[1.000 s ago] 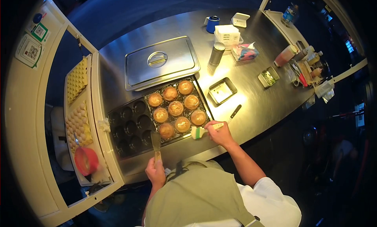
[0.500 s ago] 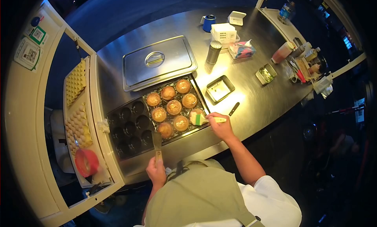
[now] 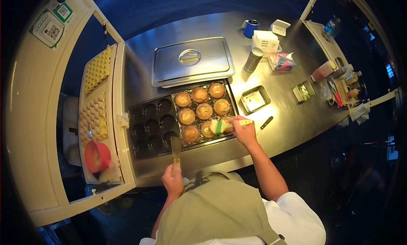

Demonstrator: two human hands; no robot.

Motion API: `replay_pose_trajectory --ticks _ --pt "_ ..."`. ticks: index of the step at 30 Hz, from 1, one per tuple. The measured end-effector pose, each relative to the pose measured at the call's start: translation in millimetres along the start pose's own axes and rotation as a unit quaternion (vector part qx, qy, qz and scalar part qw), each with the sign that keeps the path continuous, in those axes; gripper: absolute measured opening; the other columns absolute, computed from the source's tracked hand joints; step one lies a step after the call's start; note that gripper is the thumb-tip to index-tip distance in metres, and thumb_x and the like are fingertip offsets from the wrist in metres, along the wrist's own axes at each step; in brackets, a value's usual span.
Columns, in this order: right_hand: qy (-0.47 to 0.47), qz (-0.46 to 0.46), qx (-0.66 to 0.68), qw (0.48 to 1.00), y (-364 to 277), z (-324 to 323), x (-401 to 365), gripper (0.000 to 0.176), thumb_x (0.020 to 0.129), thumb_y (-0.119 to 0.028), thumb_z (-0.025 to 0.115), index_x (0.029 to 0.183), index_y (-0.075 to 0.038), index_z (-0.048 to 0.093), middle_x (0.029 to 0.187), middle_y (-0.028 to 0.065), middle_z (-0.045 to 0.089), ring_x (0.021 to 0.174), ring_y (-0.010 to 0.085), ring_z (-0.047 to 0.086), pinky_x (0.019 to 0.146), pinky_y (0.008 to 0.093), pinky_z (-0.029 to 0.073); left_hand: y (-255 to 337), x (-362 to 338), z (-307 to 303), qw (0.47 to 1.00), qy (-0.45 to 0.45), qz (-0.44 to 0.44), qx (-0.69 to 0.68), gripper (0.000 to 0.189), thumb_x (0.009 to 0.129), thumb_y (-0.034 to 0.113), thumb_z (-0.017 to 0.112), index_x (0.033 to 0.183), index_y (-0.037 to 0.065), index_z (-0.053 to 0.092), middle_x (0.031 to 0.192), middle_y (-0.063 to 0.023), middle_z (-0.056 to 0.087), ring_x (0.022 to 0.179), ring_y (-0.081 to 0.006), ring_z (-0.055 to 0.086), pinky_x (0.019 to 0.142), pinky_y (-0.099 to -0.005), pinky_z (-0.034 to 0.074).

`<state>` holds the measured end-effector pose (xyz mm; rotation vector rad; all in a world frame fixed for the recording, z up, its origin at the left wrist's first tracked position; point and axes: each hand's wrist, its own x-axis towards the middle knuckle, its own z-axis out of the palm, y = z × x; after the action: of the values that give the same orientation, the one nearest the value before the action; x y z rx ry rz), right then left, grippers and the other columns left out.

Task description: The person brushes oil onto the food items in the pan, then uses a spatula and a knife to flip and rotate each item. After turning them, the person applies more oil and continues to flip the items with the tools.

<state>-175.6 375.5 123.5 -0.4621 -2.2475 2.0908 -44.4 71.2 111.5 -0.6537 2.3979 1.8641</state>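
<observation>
My right hand [image 3: 243, 131] is closed round the handle of a pastry brush [image 3: 229, 126] with a green band. Its pale bristles lie over the right side of the front middle cake [image 3: 206, 129]. The cake at the front right is partly hidden by the brush and hand. Several round golden cakes [image 3: 204, 111] with glossy tops sit in the right half of a dark mould pan [image 3: 174, 126]. At the pan's front edge, my left hand [image 3: 173, 182] grips a scraper [image 3: 176, 151] by its wooden handle, blade upward.
Behind the pan lies a lidded steel tray [image 3: 193, 71]. A small metal container [image 3: 256, 99], a dark-handled knife [image 3: 266, 123], a shaker [image 3: 253, 59] and a tub of greens [image 3: 304, 91] stand rightward. Egg trays [image 3: 94, 113] and a red bowl [image 3: 97, 157] are on the left shelf.
The brush has moved left over the cakes, from the front right one to the front middle one. The whole view has shifted, while my left hand still holds the scraper upright.
</observation>
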Motion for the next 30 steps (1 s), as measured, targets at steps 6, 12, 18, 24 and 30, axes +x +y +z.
replay_pose_trajectory --ticks 6,12,18,24,30 --pt "-0.051 -0.174 -0.162 0.970 28 41 64 0.017 0.095 -0.015 0.062 0.100 -0.003 0.074 0.068 0.0029 0.066 0.054 0.0095 0.059 0.051 0.0246 0.046 -7 0 -1 1.000 0.002 -0.007 -0.004 0.022 0.096 0.013 0.062 0.107 -0.004 0.067 0.068 -0.0010 0.060 0.056 -0.0072 0.053 0.053 -0.0263 0.042" --pt "0.028 -0.081 -0.197 0.977 -12 51 55 0.022 0.088 -0.021 0.064 0.089 -0.002 0.076 0.076 0.0133 0.073 0.063 0.0186 0.070 0.059 0.0345 0.054 -24 -3 -13 0.998 0.044 0.036 0.014 0.021 0.097 0.012 0.060 0.108 -0.005 0.066 0.067 0.0004 0.058 0.053 -0.0062 0.051 0.050 -0.0243 0.038" --pt "-0.148 -0.140 -0.150 0.967 19 112 68 0.023 0.091 -0.021 0.062 0.102 -0.005 0.074 0.092 0.0205 0.072 0.081 0.0358 0.069 0.076 0.0420 0.056 -18 -8 -16 0.999 0.046 0.000 -0.018 0.021 0.097 0.011 0.060 0.108 -0.006 0.066 0.067 -0.0002 0.059 0.054 -0.0065 0.051 0.051 -0.0243 0.039" --pt "-0.078 -0.068 -0.084 0.991 -18 110 110 0.023 0.094 -0.019 0.061 0.094 -0.002 0.076 0.073 0.0098 0.073 0.064 0.0140 0.069 0.056 0.0290 0.053 -24 -11 -27 0.998 0.065 0.003 -0.024 0.020 0.097 0.010 0.060 0.107 -0.006 0.067 0.067 -0.0005 0.059 0.054 -0.0065 0.051 0.050 -0.0247 0.039" --pt "-0.082 -0.103 -0.221 0.966 -17 167 159 0.027 0.091 -0.027 0.062 0.095 -0.005 0.078 0.079 0.0150 0.075 0.069 0.0253 0.072 0.067 0.0389 0.056 -27 -9 -25 0.998 0.057 0.027 0.015 0.019 0.096 0.010 0.060 0.104 -0.006 0.068 0.066 -0.0001 0.059 0.053 -0.0059 0.052 0.049 -0.0252 0.039"
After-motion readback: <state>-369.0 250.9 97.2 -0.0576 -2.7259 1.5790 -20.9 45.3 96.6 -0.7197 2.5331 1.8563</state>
